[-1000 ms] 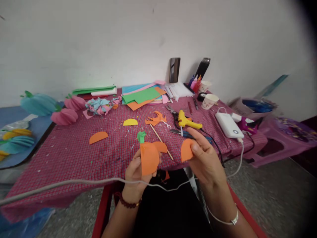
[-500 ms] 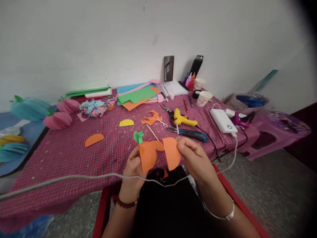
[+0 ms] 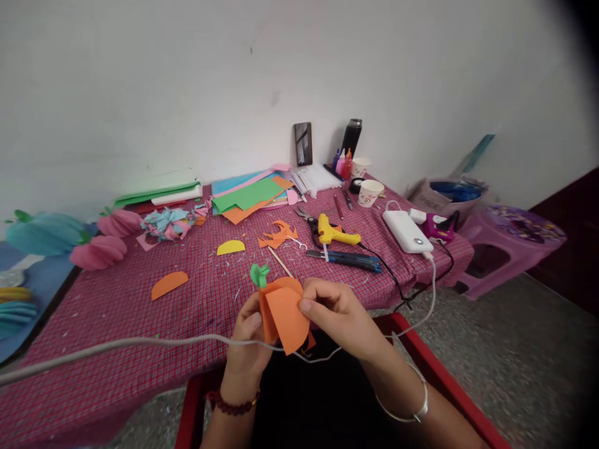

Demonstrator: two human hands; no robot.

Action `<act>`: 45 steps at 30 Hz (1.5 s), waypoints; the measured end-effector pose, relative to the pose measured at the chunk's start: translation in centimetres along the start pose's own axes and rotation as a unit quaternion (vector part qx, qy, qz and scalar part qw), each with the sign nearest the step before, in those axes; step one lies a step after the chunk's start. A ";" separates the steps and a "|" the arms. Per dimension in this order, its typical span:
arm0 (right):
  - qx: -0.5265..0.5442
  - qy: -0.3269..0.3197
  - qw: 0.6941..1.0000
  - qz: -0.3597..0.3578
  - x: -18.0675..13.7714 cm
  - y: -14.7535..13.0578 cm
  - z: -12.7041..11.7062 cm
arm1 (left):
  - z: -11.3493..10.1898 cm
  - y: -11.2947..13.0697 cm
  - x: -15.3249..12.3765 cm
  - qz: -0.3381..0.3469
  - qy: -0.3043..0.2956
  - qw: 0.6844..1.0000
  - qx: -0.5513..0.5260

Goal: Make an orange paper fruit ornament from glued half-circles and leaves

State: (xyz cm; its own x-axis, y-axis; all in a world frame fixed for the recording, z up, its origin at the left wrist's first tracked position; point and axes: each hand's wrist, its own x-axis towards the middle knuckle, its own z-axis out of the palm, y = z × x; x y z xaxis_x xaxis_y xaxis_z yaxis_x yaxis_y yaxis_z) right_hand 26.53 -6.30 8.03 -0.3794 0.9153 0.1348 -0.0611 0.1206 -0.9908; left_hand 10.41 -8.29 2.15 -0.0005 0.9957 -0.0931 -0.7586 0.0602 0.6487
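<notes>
My left hand (image 3: 248, 337) grips an orange paper pumpkin (image 3: 267, 312) topped by a curled green paper stem (image 3: 259, 275). Between the thumb and fingers of my right hand (image 3: 339, 315) is an orange paper half-circle (image 3: 290, 318), its straight edge towards the pumpkin. This piece overlaps the pumpkin's front; whether the two touch along the edge I cannot tell. Another orange half-circle (image 3: 169, 285) and a yellow half-circle (image 3: 231, 247) lie on the checked tablecloth (image 3: 116, 324). A yellow glue gun (image 3: 337, 234) rests beyond my right hand, beside a blue utility knife (image 3: 350, 260) and scissors (image 3: 309, 221).
A white cable (image 3: 154, 341) crosses in front of my hands. Orange scraps (image 3: 279, 234) and a thin stick (image 3: 281, 262) lie mid-table. Paper sheets (image 3: 248, 194), paper cups (image 3: 370, 193) and a white power bank (image 3: 406, 231) stand farther back. Finished paper pumpkins (image 3: 98, 251) sit left.
My right hand has brought the orange half-circle leftward onto the pumpkin, covering part of it. My left hand keeps its hold. The whole view has shifted slightly.
</notes>
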 end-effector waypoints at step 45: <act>0.018 0.024 0.999 0.031 0.1 1.0 0.4 | 0.2 -0.4 -0.3 0.008 -0.021 1.000 0.011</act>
State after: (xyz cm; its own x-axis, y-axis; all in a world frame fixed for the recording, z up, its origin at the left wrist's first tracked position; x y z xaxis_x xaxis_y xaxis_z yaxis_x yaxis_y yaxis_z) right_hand 26.07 -6.28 7.04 -0.3389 0.9381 0.0708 -0.0718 0.0493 -0.9962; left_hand 10.80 -8.58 2.05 0.0147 0.9986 -0.0502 -0.7445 0.0444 0.6661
